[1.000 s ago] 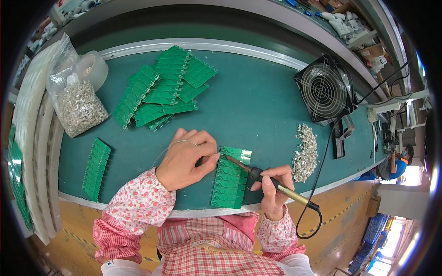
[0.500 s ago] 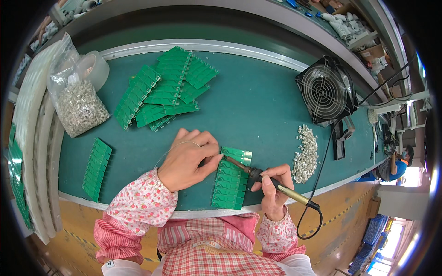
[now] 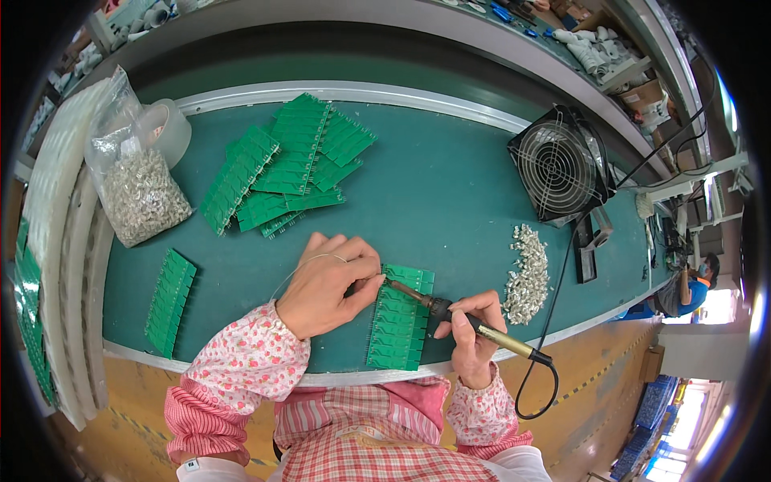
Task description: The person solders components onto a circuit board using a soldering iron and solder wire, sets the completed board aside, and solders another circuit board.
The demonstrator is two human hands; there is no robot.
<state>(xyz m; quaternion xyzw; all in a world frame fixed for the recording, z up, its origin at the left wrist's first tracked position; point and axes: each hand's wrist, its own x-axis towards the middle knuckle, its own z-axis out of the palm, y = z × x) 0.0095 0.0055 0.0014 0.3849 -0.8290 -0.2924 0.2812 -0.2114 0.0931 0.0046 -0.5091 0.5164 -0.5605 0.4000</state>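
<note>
A green circuit board [image 3: 399, 321] lies near the bench's front edge, between my hands. In my right hand [image 3: 475, 328] is a soldering iron [image 3: 499, 338], gripped like a pen. Its tip meets the board's upper left edge. My left hand [image 3: 333, 285] is closed in a pinch at that same edge, beside the tip. A thin solder wire [image 3: 283, 283] loops over the back of this hand towards the pinching fingers, which hide its end. The joint under the fingertips is too small to make out.
Green boards [image 3: 293, 153] lie piled at the back. Another board [image 3: 170, 301] rests at left, near a bag of small pale parts [image 3: 144, 197] and white foam sheets [image 3: 56, 241]. At right are loose parts [image 3: 527, 277], a fan [image 3: 558, 165] and the iron's black cable [image 3: 552, 321].
The view has shifted slightly. The iron's tip has moved a little left and down along with the board's edge. Bright glare on the board's upper right has gone. Both hands keep their grips.
</note>
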